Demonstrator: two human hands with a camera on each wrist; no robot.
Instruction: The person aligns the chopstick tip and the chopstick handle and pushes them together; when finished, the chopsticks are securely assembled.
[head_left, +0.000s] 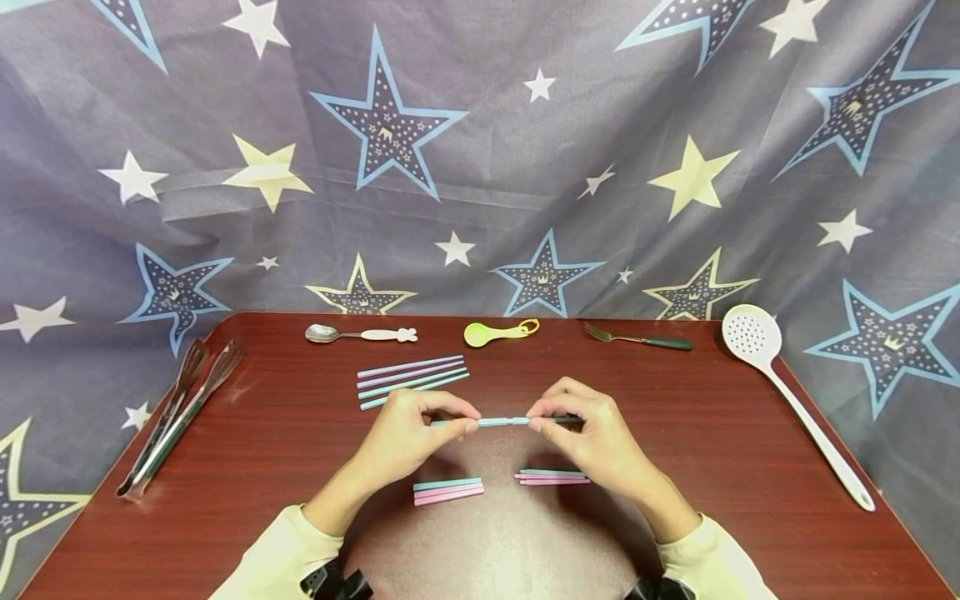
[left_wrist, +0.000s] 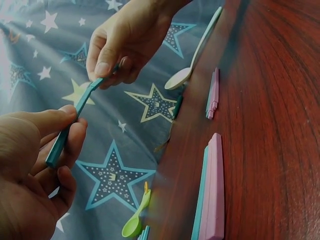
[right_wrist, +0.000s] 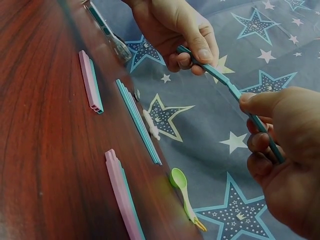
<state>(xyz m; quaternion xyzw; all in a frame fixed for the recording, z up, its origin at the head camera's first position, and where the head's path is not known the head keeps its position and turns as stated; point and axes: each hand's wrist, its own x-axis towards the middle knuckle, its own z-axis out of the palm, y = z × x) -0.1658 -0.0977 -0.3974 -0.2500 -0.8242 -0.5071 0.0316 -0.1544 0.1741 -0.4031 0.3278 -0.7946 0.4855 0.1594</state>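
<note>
Both hands hold a teal two-piece chopstick (head_left: 492, 422) level above the middle of the table. My left hand (head_left: 420, 429) pinches one half between thumb and fingers. The other half is pinched by my right hand (head_left: 596, 429). Between the fingertips a joint shows where the halves meet, with a slight kink in the right wrist view; whether they are fully seated I cannot tell. Below the left hand lie several teal and pink chopstick halves (head_left: 448, 492). A similar bunch of halves (head_left: 552, 477) lies below the right hand. Long purple and teal chopsticks (head_left: 412, 379) rest behind the left hand.
Along the back edge lie a spoon (head_left: 386, 335), a green measuring spoon (head_left: 495, 333) and a fork (head_left: 652, 341). Metal tongs (head_left: 176, 425) lie at the left edge, a white skimmer (head_left: 806, 408) at the right. A star-patterned cloth (head_left: 465, 167) hangs behind the table.
</note>
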